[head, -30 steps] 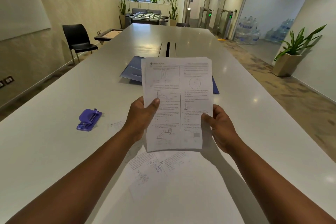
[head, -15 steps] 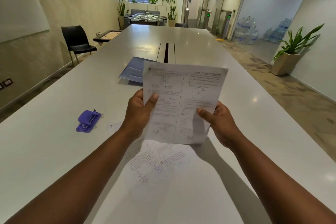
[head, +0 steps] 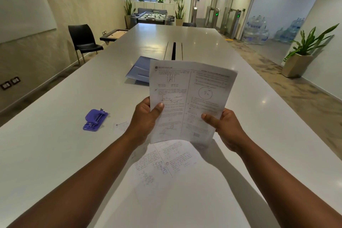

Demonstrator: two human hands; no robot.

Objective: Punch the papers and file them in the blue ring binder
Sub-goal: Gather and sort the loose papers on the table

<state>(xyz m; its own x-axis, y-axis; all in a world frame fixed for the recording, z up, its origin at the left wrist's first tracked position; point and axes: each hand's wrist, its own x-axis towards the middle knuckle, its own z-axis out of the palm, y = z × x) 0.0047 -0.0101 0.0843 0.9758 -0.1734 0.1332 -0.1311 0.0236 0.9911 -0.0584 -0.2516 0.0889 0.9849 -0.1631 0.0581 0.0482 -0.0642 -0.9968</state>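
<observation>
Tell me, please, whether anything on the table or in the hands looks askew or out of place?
Only mildly: the held papers tilt clockwise, and their top edges are fanned, not flush. More printed sheets lie loose on the table.

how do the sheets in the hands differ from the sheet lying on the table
The held sheets are up in the air, tilted, pinched by the left hand and right hand; the sheet on the table lies flat and untouched. The held sheets show only print and diagrams; the sheet on the table also has handwritten marks. Both are white pages printed in two columns.
</observation>
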